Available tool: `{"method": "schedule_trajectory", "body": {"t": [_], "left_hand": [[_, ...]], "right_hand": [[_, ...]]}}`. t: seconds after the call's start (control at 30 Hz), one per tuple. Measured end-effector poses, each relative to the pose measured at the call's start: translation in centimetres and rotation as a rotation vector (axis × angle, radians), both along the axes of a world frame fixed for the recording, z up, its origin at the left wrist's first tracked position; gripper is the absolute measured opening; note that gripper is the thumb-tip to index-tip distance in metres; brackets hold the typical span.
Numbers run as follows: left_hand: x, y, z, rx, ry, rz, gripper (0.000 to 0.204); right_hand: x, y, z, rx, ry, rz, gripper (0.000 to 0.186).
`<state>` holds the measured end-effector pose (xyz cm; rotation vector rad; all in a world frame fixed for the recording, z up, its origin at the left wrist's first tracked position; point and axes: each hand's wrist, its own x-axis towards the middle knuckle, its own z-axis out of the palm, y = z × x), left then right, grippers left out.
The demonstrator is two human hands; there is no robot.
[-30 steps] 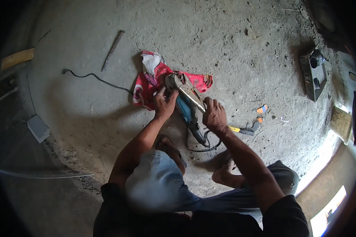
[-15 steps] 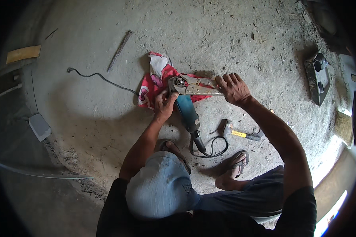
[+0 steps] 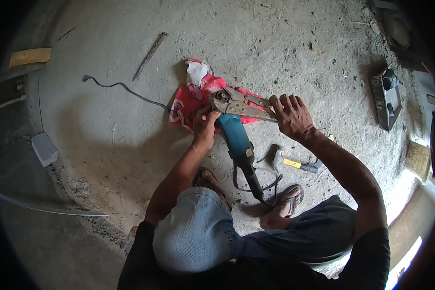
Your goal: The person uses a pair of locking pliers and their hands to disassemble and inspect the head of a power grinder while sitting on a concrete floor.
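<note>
A teal angle grinder (image 3: pixel 235 138) lies with its metal head on a crumpled red printed cloth (image 3: pixel 186 96). Metal locking pliers (image 3: pixel 250 109) have their jaws at the spindle on the grinder's head. My right hand (image 3: pixel 294 115) is closed round the pliers' handles, which point off to the right. My left hand (image 3: pixel 204 126) grips the head end of the grinder, thumb up by the pliers' jaws, its other fingertips partly hidden. A hammer (image 3: pixel 295 164) with a yellow and black handle lies below my right forearm. The grinder's black cord (image 3: pixel 278 186) loops near my feet.
A ribbed rod (image 3: pixel 150 55) and a black cord (image 3: pixel 125 87) lie on the rough concrete floor (image 3: pixel 106 121). A grey block (image 3: pixel 44 149) and a tan strip (image 3: pixel 30 56) are at the left. A dark metal tray with pipe fittings (image 3: pixel 386 101) sits at the right.
My right hand has moved up and rightward, swinging the pliers' handles from a downward slant to nearer horizontal. My left hand has shifted slightly right with the grinder head.
</note>
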<state>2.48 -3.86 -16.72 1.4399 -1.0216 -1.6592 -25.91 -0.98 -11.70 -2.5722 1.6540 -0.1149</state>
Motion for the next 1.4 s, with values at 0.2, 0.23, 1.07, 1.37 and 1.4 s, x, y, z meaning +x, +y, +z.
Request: {"method": "schedule_trajectory", "body": {"t": [0.2, 0.23, 1.07, 1.37, 1.4], "left_hand": [[0.1, 0.4, -2.0, 0.287, 0.307, 0.106, 0.03], [0.0, 0.3, -1.7, 0.307, 0.348, 0.076, 0.033], [-2.4, 3.4, 3.5, 0.146, 0.472, 0.107, 0.037], [-3.0, 3.7, 6.1, 0.13, 0.475, -0.003, 0.048], [-3.2, 3.7, 6.3, 0.125, 0.422, -0.018, 0.05]], "right_hand": [[0.2, 0.6, -1.0, -0.006, 0.041, -0.008, 0.044], [0.3, 0.7, -1.0, -0.004, 0.036, -0.013, 0.044], [-2.5, 4.1, 3.5, -0.156, 0.024, -0.006, 0.039], [-3.7, 3.8, 3.8, -0.175, -0.034, -0.009, 0.036], [-3.8, 3.8, 3.9, -0.176, -0.035, -0.004, 0.036]]}}
